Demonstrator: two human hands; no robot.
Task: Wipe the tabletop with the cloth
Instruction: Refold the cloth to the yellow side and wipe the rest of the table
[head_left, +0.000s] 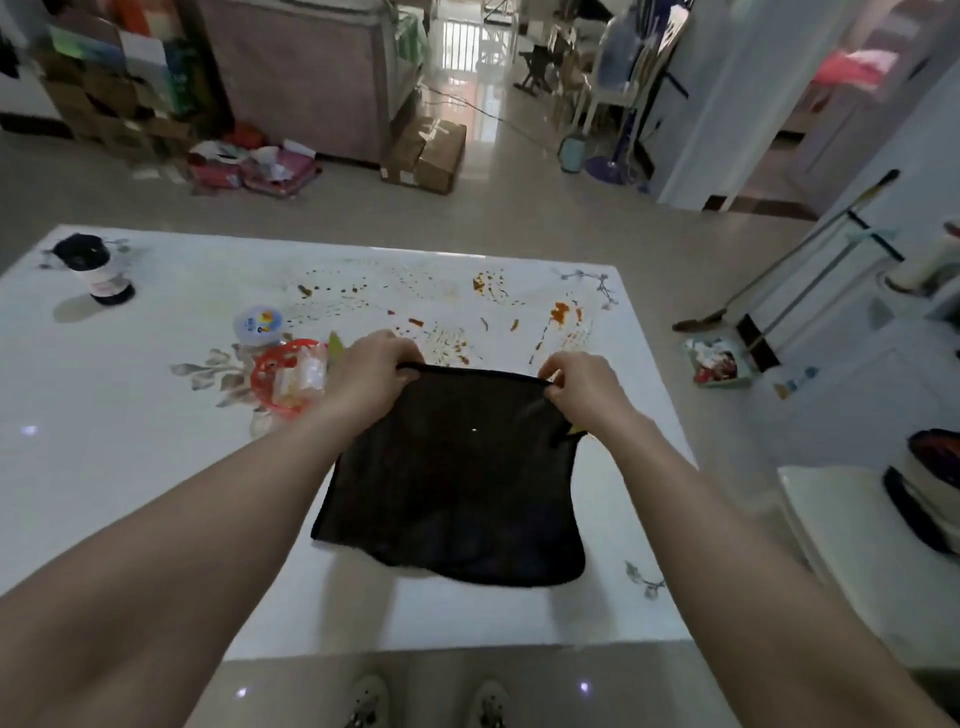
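A black cloth (457, 478) is stretched out flat above the white glossy tabletop (156, 467), near its front right part. My left hand (371, 371) pinches the cloth's far left corner. My right hand (582, 384) pinches its far right corner, so the far edge is pulled taut between them. The near edge of the cloth hangs loose toward me. Orange-brown sauce stains (561, 312) and smears spread over the tabletop just beyond my hands.
A red basket (270, 379) with wrapped items sits just left of my left hand, with a small round tub (257, 325) behind it. A dark-lidded jar (96, 267) stands at the far left. A broom (779, 260) leans at the right; a white chair (852, 540) stands beside the table.
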